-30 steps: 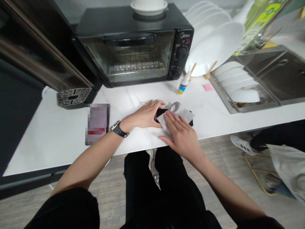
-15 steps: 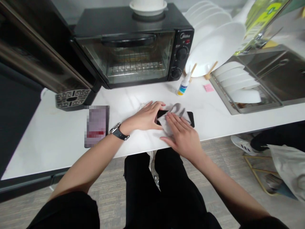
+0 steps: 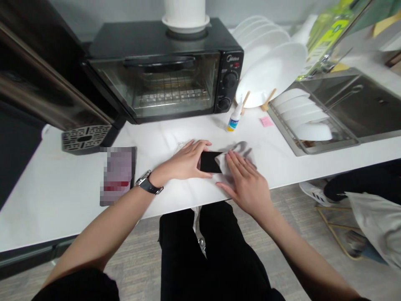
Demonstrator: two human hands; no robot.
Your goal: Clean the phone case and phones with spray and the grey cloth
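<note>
A black phone (image 3: 209, 162) lies flat on the white counter (image 3: 62, 188) in front of me. My left hand (image 3: 184, 161), with a watch on the wrist, grips the phone's left end between thumb and fingers. My right hand (image 3: 246, 184) lies flat, fingers apart, pressing a grey-white cloth (image 3: 241, 151) onto the phone's right half. The cloth hides that half of the phone.
A black toaster oven (image 3: 163, 71) stands at the back with a white pot on top. A small glue bottle (image 3: 234, 118), a pink note (image 3: 266, 121), white plates (image 3: 272, 71), a dish rack (image 3: 310, 125) and sink lie right. A blurred dark phone (image 3: 118, 174) lies left.
My right hand has slid the cloth along the phone; the cloth now covers the right half and the left half is bare. The camera has shifted a little.
</note>
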